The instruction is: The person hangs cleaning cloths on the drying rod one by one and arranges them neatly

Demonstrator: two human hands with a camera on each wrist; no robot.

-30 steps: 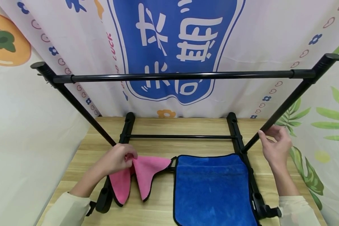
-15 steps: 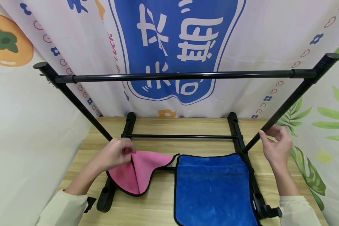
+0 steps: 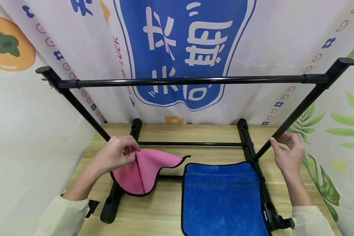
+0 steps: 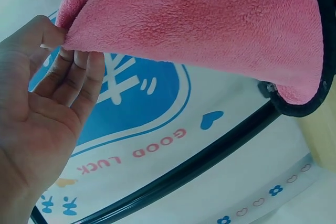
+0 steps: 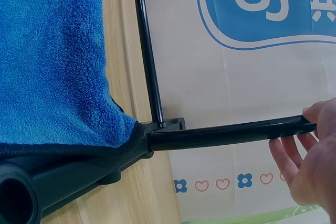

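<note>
Over the desk [image 3: 166, 213], the left grip [image 3: 118, 153] pinches a pink cloth [image 3: 148, 170] hanging from it, presumably light, soft and best held by its fold, with a blue cloth [image 3: 222, 200] rightward, then the right grip [image 3: 290, 154] pinching a post [image 3: 300, 107].

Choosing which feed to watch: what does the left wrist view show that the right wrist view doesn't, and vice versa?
Only left wrist: the left hand pinching the pink cloth, and the GOOD LUCK lettering. Only right wrist: the right hand gripping the right post, and the blue cloth. Both share: parts of the black frame and the printed curtain.
</note>
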